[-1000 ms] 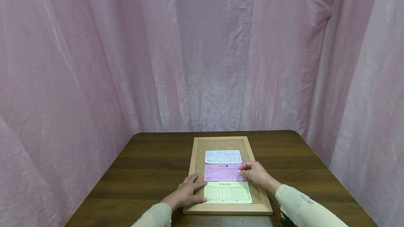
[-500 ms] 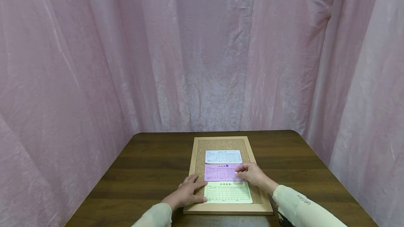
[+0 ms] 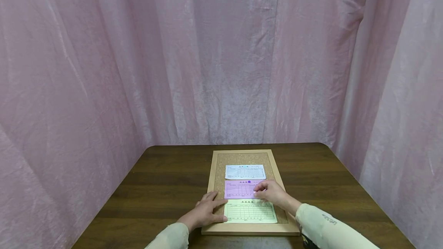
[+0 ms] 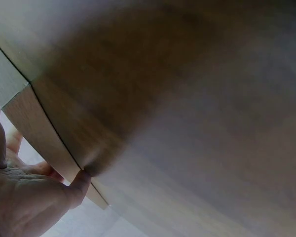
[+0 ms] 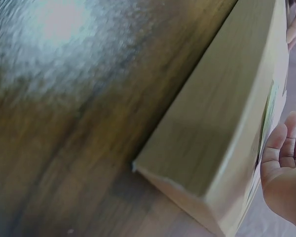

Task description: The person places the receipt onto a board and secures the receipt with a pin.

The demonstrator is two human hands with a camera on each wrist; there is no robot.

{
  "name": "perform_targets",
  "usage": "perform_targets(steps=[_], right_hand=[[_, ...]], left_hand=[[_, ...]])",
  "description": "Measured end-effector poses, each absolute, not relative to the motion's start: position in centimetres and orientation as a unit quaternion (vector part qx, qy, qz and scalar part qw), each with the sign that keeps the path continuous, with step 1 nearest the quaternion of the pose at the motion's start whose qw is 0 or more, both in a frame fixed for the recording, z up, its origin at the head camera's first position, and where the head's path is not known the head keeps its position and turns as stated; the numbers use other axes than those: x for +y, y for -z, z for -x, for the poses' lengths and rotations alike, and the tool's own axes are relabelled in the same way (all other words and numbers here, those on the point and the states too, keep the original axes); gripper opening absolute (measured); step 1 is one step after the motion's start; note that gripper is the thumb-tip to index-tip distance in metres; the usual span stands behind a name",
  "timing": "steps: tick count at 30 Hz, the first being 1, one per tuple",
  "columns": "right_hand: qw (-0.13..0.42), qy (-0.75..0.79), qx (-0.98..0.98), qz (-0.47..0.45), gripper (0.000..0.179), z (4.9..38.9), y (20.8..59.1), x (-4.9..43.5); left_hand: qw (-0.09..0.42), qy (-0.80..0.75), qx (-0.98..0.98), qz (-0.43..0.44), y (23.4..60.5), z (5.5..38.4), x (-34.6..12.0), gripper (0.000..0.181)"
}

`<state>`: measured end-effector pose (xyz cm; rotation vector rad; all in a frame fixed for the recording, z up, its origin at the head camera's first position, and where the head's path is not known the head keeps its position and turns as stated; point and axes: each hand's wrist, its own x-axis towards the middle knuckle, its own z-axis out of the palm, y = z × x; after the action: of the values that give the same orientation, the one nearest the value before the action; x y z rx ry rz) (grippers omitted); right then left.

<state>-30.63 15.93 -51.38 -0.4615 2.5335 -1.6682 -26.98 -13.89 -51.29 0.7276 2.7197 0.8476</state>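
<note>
A cork board [image 3: 238, 158] in a light wooden frame lies on the table, bearing a pale blue slip [image 3: 238, 172], a purple slip [image 3: 235, 190] and a green slip [image 3: 242, 212] in a column. My left hand [image 3: 204, 210] spreads over the frame's left side, its fingertips at the green slip's left edge. Over the right half of the purple slip, my right hand [image 3: 273, 194] pinches a small whitish thing [image 3: 255, 193] between thumb and fingertips; its kind is mostly hidden. A round purple dot [image 3: 249, 181] sits at the purple slip's top edge.
The dark wood-grain table [image 3: 166, 180] extends to both sides of the board. Pink velvety curtains [image 3: 235, 57] hang behind it and at both sides. The frame's raised wooden edge [image 5: 202, 113] shows close up in the right wrist view.
My right hand has slid left across the purple slip, from its right edge towards its middle, still pinching the small whitish thing. My left hand has stayed in place.
</note>
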Motion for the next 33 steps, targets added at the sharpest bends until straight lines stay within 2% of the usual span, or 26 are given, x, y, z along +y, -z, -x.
perform_targets(steps=[33], right_hand=[[0.058,0.536,0.829,0.151,0.007,30.1,51.5,13.2]], left_hand=[[0.09,-0.275,0.924,-0.25,51.6,27.2,-13.9,0.064]])
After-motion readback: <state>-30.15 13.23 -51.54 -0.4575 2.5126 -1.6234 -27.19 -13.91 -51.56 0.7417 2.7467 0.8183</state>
